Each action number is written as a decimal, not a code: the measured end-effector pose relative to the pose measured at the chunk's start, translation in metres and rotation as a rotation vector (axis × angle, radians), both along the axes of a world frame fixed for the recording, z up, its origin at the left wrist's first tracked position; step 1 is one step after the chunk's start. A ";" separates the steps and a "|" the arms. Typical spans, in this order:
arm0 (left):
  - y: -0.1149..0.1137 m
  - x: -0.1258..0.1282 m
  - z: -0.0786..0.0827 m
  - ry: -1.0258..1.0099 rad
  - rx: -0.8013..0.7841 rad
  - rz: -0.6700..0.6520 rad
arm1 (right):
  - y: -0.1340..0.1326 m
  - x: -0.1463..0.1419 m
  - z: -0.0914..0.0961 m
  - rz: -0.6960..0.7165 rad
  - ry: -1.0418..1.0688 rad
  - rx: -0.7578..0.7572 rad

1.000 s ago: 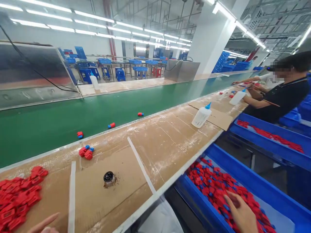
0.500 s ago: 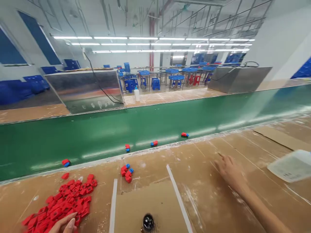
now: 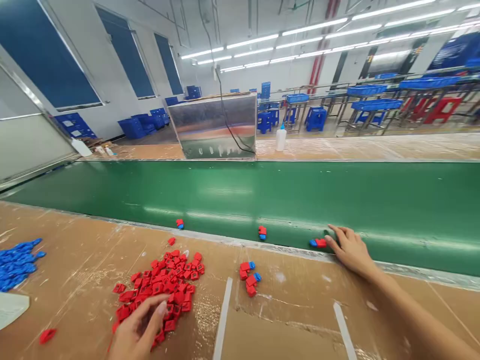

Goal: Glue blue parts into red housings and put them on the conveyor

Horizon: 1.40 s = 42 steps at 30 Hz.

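Observation:
My left hand lies at the near edge of a loose pile of red plastic parts, its fingers curled against them; whether it grips one, I cannot tell. My right hand rests with fingers apart on the edge of the green conveyor belt. Right beside its fingertips lies a red-and-blue part. Two more such parts sit further left on the belt.
A small group of red-and-blue parts and a heap of blue parts lie on the cardboard-covered bench. Beyond the belt stand a steel panel, a white bottle, and blue crates and stools.
The view has swung left, bringing the blue parts in and losing the blue tray. My right hand has moved forward onto the belt edge. My left hand has moved further into the red pile.

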<state>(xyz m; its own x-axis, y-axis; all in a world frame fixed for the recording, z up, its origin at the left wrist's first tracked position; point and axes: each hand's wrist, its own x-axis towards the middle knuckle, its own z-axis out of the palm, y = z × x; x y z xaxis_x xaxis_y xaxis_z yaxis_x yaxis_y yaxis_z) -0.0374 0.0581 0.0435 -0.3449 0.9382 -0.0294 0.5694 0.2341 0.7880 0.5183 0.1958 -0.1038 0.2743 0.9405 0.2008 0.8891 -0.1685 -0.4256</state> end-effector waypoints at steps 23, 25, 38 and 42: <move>0.160 0.206 0.002 0.367 0.004 -0.912 | -0.023 -0.130 0.038 0.435 -0.025 0.214; 0.140 0.235 -0.016 0.428 -0.032 -0.977 | -0.054 -0.123 0.039 0.466 -0.040 0.218; 0.061 0.180 -0.015 0.663 0.037 -0.828 | -0.183 -0.105 0.007 0.360 -0.073 0.315; 0.065 0.108 -0.022 0.821 0.029 -0.565 | -0.195 -0.109 0.003 0.240 -0.107 0.369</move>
<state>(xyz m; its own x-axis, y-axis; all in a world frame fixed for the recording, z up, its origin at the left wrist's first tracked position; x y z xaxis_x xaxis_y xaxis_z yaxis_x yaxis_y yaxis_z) 0.0701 0.1228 0.0219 0.2494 0.9674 0.0434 0.9623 -0.2525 0.1007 0.4097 0.0007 -0.1008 0.0161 0.8351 0.5499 0.9267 0.1940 -0.3217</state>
